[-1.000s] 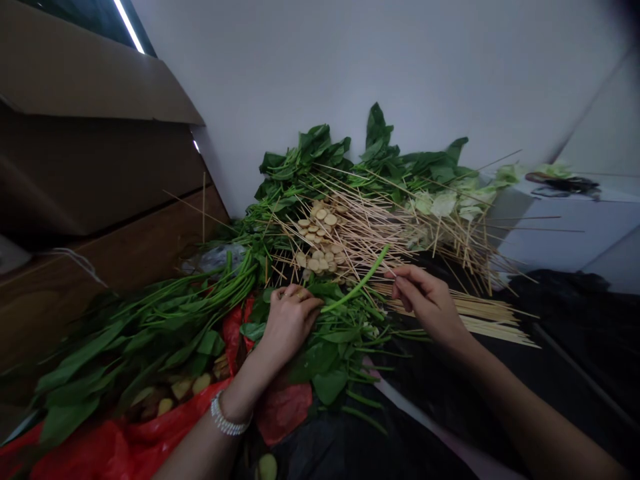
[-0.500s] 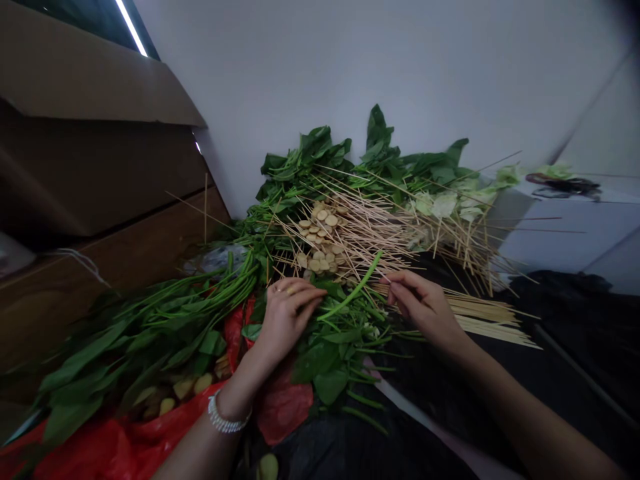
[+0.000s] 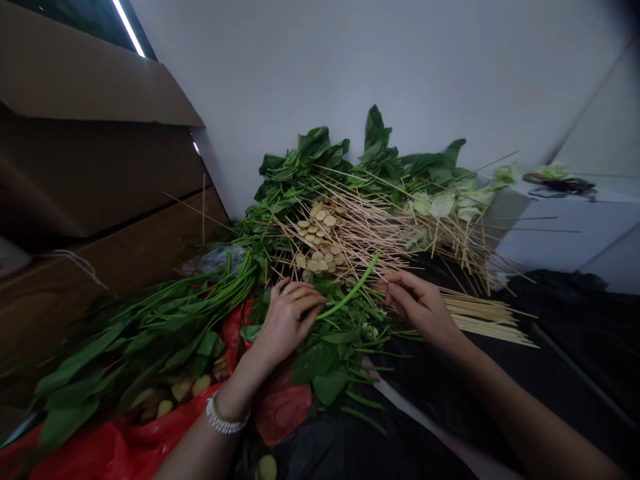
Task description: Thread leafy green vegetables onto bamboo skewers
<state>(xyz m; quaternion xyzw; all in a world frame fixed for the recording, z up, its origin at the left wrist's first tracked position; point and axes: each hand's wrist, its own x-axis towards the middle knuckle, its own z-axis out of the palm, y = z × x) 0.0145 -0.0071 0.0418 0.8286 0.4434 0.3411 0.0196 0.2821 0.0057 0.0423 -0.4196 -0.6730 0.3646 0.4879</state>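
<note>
My left hand (image 3: pixel 290 320) rests curled on a bunch of leafy green stems (image 3: pixel 330 347), and a long green stem (image 3: pixel 350 293) runs out from under its fingertips. My right hand (image 3: pixel 417 303) pinches what looks like a thin bamboo skewer (image 3: pixel 383 277) near that stem. Behind both hands lies a heap of loose skewers (image 3: pixel 370 233) with round tan slices (image 3: pixel 320 233) on it. A tied bundle of skewers (image 3: pixel 480 320) lies just right of my right hand. A white bangle (image 3: pixel 227 417) circles my left wrist.
Long-stemmed spinach-like greens (image 3: pixel 150 333) spread left over a red plastic bag (image 3: pixel 283 413), with pale tubers (image 3: pixel 183 387) among them. Pale cabbage leaves (image 3: pixel 443 205) lie behind the skewers. A brown cardboard box (image 3: pixel 100 80) stands left, a white wall (image 3: pixel 400 73) behind, black plastic sheeting (image 3: pixel 400 440) in front.
My left fingers have curled and lifted a little on the greens. The green stem now lies slightly lower, and my right fingertips have shifted slightly left.
</note>
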